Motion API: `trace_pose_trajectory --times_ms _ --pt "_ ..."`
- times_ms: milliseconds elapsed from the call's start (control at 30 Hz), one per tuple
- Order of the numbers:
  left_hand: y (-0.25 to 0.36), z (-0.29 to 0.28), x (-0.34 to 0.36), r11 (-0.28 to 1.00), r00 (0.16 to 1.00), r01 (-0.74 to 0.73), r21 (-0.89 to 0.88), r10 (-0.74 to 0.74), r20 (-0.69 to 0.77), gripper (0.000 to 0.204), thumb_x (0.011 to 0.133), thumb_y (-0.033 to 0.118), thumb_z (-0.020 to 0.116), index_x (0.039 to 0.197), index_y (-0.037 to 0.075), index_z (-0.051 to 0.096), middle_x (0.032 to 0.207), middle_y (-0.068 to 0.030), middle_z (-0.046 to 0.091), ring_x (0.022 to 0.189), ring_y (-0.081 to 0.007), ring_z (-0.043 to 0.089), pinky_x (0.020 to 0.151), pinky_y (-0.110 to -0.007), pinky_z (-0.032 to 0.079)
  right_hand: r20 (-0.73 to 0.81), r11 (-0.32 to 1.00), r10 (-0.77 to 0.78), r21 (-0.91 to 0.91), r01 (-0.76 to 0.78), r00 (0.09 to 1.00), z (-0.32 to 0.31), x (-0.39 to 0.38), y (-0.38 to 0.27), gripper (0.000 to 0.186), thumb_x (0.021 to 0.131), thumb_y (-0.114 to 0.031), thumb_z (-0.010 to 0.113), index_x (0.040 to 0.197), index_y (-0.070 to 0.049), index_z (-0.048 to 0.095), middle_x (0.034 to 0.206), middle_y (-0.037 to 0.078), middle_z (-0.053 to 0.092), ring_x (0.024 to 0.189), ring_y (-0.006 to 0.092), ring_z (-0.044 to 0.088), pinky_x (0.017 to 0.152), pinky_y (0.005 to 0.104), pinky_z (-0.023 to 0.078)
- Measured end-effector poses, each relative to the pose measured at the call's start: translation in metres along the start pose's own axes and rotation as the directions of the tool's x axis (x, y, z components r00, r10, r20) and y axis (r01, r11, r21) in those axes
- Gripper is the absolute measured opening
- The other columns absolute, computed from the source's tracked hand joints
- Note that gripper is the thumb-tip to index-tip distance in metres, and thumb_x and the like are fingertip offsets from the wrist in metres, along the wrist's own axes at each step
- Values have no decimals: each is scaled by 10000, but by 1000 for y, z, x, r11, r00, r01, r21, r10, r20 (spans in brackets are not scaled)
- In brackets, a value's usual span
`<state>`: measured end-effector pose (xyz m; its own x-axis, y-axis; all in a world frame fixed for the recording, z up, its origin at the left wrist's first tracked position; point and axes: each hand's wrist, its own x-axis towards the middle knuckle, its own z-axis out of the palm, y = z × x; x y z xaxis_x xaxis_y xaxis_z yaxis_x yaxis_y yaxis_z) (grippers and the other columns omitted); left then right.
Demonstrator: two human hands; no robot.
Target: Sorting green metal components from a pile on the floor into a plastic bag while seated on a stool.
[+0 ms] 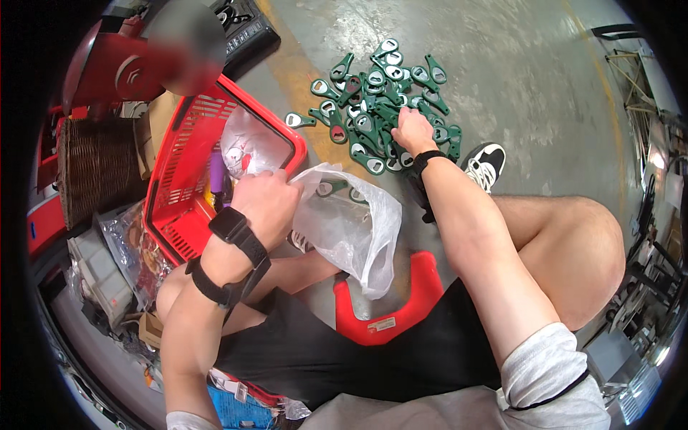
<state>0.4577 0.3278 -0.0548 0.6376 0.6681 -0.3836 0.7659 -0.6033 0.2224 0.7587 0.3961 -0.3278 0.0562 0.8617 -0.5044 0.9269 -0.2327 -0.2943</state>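
My left hand (261, 204) pinches the rim of a translucent plastic bag (344, 236), which hangs open over my lap with a few green bottle openers (330, 188) showing in or through it. My right hand (414, 132) reaches into a heap of green bottle openers with metal heads (364, 123) on the floor, fingers curled onto one of them; its fingertips are partly hidden among the pile.
A red basket (165, 201) holding bags stands at left, by a wicker basket (97, 172) and a black case (251, 39). A red U-shaped piece (419, 294) lies between my legs. My shoe (487, 161) is beside the heap. Metal racks (638, 136) line the right.
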Motion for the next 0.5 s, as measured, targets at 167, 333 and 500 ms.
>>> trace_pose_trajectory --times_ms 167,333,500 --pt "9 -5 6 995 993 2 100 -14 121 150 830 100 682 962 70 747 950 -159 704 908 -335 734 765 -465 601 -94 992 89 102 -79 992 -11 7 16 434 929 -337 693 1167 25 671 1161 264 735 1115 451 706 960 517 573" --pt "23 -4 18 996 988 52 76 -62 139 96 853 86 650 911 53 719 859 -169 697 814 -377 727 710 -487 592 -119 985 151 106 -138 981 -43 16 -26 414 925 -367 683 1080 13 733 1068 210 767 1006 348 751 869 424 598" --pt "21 -18 24 981 966 138 135 -163 201 122 839 52 643 936 32 714 831 -219 724 816 -417 739 715 -521 598 614 589 -621 776 -226 487 -106 -19 -86 205 1001 -215 726 1146 -81 777 974 -49 741 829 61 644 787 246 537"
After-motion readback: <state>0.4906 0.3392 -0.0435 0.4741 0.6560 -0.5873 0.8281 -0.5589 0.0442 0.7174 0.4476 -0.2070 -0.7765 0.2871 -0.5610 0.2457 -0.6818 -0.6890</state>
